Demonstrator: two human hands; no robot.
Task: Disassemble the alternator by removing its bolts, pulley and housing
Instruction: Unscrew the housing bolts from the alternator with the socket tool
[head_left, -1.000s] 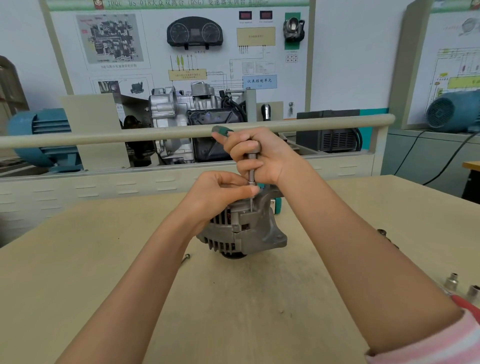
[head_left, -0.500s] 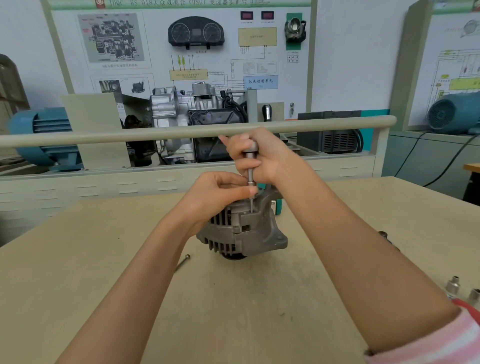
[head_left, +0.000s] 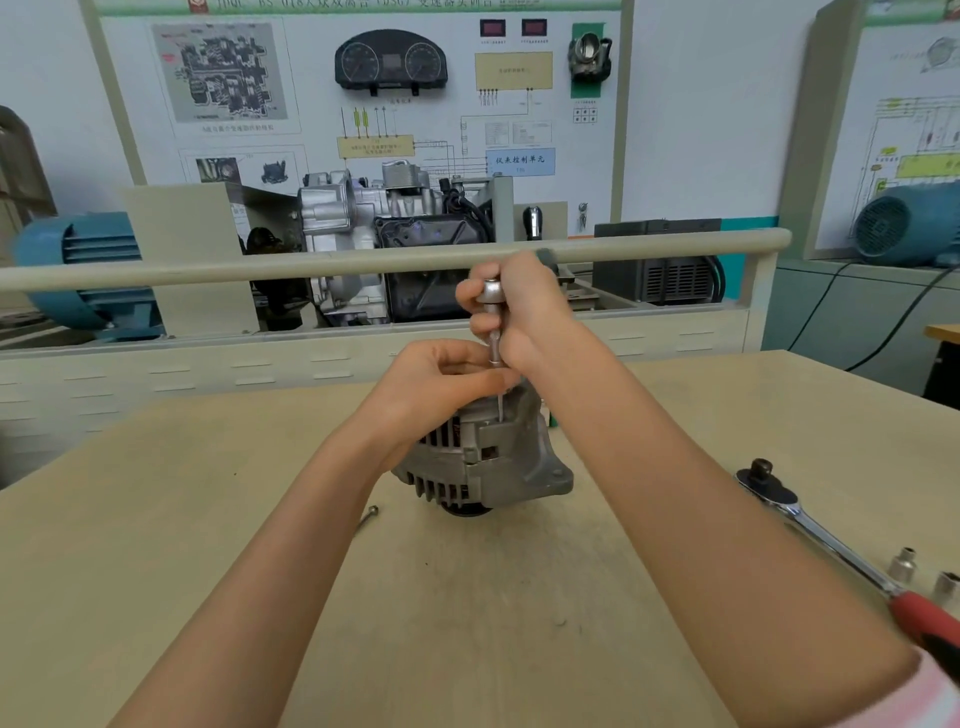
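Gripping a driver (head_left: 492, 325) upright over the alternator (head_left: 485, 457), both hands.

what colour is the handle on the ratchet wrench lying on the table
Red, on the long chrome ratchet wrench; the head view shows it at lower right.

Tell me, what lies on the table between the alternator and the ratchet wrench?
In the head view, only the right forearm crosses above that stretch between the alternator and ratchet wrench; the visible table there is bare.
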